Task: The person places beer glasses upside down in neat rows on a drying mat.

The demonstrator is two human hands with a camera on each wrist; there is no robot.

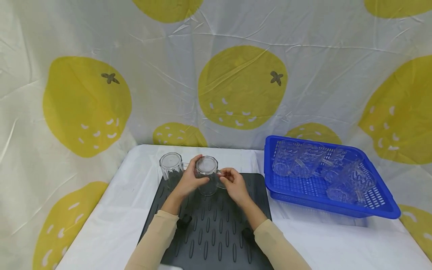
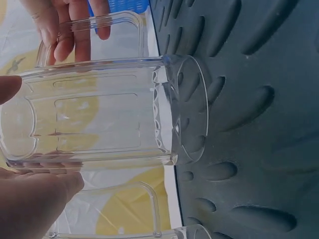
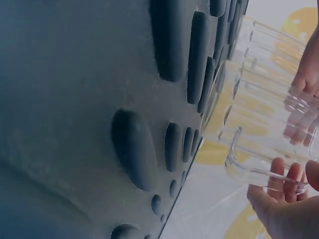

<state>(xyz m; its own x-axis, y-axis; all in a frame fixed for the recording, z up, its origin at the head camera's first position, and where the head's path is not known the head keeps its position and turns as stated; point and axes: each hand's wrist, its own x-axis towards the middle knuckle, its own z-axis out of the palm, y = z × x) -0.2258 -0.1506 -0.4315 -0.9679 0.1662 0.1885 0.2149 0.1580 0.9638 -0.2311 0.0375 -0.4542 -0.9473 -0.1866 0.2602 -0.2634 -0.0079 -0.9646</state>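
Note:
A clear glass mug (image 1: 207, 186) stands at the far part of a dark ridged mat (image 1: 213, 228), its thick base apparently facing up. My left hand (image 1: 189, 182) holds it around the left side near the top, thumb in front. On the right, my right hand (image 1: 237, 186) pinches the mug's handle (image 2: 142, 37) between thumb and fingers. The right wrist view shows those fingers behind the handle, close to the mug wall. Just left of my left hand is a second glass mug (image 1: 171, 170), also on the mat, with its handle toward the held one.
To the right, a blue plastic basket (image 1: 317, 206) carries several clear glass mugs (image 1: 300, 161) lying on their sides. A white cloth (image 1: 104, 221) covers the table under the mat. Behind hangs a white curtain (image 1: 162, 75) printed with yellow lemons.

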